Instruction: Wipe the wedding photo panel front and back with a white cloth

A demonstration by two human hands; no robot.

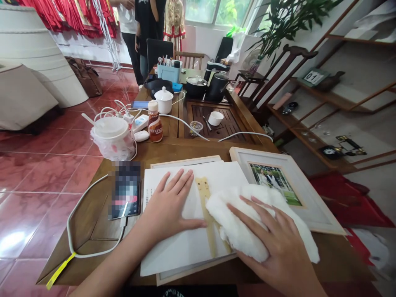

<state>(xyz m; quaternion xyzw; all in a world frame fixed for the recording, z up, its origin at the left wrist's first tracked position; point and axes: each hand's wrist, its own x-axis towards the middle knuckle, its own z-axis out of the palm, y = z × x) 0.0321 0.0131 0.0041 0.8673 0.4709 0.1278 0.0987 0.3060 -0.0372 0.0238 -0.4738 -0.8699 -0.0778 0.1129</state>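
My left hand (pixel 173 202) lies flat on a white board (pixel 173 258), its fingers stretched out and thumb pointing right. Under my right hand (pixel 275 235) is a wad of soft white cloth (pixel 238 214), bunched beneath the curved fingers. Between the two hands a long beige strip with a cat-like face at its top (pixel 203 185) rests on the board. The cloth covers part of the strip's right side. A pale wooden picture frame (pixel 173 278) shows from below the board.
A framed photo (pixel 275 181) leans out at the right of the board. At the left lies a phone (pixel 125 192) with a white cable. Farther back stand a bagged tub (pixel 113 136), a bottle (pixel 154 123), a lidded white cup (pixel 163 100) and a tea tray (pixel 227 130).
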